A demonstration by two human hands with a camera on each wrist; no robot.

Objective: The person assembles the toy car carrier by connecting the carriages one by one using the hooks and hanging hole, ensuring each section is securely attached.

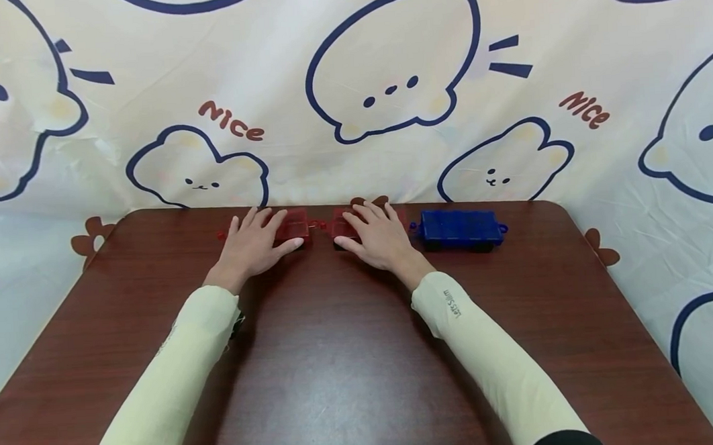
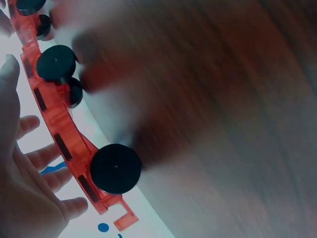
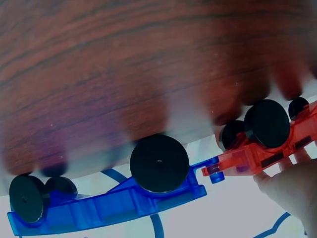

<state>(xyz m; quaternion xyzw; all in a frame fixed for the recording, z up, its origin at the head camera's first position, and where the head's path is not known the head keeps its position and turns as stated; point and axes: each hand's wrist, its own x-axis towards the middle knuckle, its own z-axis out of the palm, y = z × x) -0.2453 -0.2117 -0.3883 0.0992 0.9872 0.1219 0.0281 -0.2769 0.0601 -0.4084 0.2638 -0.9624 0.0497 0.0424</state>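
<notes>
My left hand (image 1: 250,247) rests spread over a translucent red toy train wagon (image 1: 293,224), thumb along its near side. In the left wrist view its fingers meet the upper edge of the wagon (image 2: 64,131), which has black wheels and a hook at one end. My right hand (image 1: 381,238) lies spread over a second red wagon (image 1: 341,226), thumb at its near left corner. Beside that hand stands a blue wagon (image 1: 461,229). The right wrist view shows the blue coupling (image 3: 215,171) meeting the red one. The hands cover parts of both red wagons.
The wagons stand in a row along the far edge of a dark brown table (image 1: 327,358). Right behind that edge hangs a white cloth (image 1: 288,71) with cartoon drawings. More of the cloth runs down both sides of the table.
</notes>
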